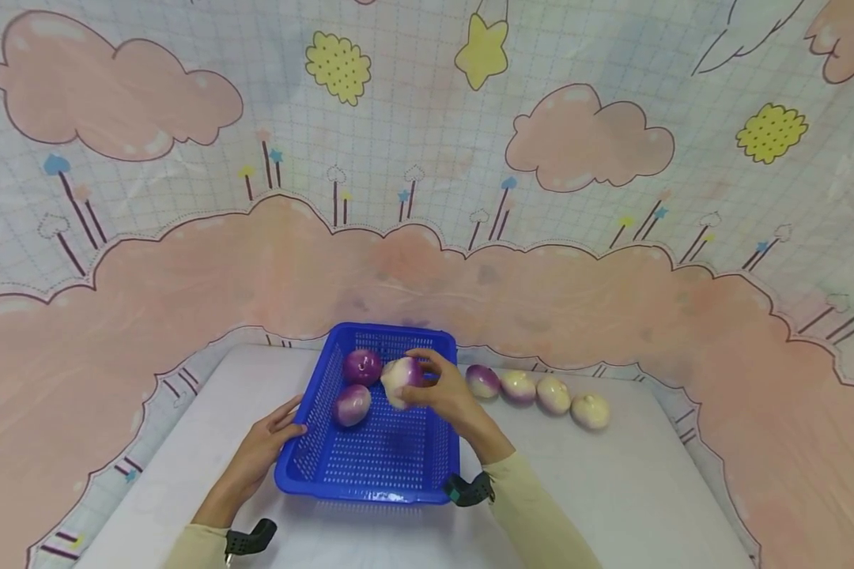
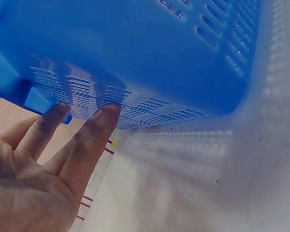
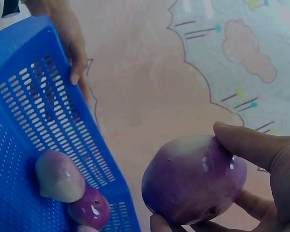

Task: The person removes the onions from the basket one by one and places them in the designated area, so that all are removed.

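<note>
Over the blue plastic basket [image 1: 377,495], my right hand [image 1: 444,391] holds a purple-and-white turnip [image 1: 401,379] between thumb and fingers. Close up in the right wrist view, the held turnip [image 3: 193,181] shows its purple side, with the thumb on top and fingertips below. Inside the basket lie a purple turnip [image 1: 362,367] and a paler one [image 1: 352,405], side by side near the left wall. My left hand [image 1: 259,446] grips the basket's left side, its thumb over the rim and its fingers [image 2: 94,140] against the outer wall.
A row of several purple-and-white turnips [image 1: 518,386] lies on the white table [image 1: 541,490], right of the basket. Behind the table hangs a printed cloth [image 1: 576,284] with clouds and stars. Each wrist wears a black camera mount [image 1: 251,538].
</note>
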`<state>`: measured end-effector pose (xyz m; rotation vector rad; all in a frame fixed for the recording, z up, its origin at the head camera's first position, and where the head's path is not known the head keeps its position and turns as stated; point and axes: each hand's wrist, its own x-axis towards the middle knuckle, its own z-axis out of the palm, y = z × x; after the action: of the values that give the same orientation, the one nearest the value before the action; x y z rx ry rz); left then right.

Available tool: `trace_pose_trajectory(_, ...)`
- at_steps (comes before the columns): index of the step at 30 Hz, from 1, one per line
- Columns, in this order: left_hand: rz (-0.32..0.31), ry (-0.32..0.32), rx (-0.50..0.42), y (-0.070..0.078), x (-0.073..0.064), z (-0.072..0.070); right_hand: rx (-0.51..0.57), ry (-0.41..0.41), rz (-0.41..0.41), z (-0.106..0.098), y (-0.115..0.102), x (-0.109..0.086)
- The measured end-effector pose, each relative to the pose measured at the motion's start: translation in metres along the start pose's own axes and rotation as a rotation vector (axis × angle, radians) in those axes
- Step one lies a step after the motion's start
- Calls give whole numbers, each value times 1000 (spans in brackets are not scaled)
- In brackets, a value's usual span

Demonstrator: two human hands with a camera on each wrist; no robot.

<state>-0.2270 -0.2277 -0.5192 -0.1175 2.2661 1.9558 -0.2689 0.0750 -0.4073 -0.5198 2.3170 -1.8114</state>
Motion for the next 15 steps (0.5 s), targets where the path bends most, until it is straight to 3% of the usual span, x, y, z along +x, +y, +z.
trace_pose_trajectory(3, 9, 0, 5, 0, 0, -1, 14, 5, 8, -4, -6, -6)
trace_pose_trajectory(8, 5, 1, -4, 0, 0, 0, 30, 31, 44, -10, 5, -6)
trace_pose_trajectory(15, 13, 0, 10, 0, -1, -1, 93, 64, 31, -23, 14, -12)
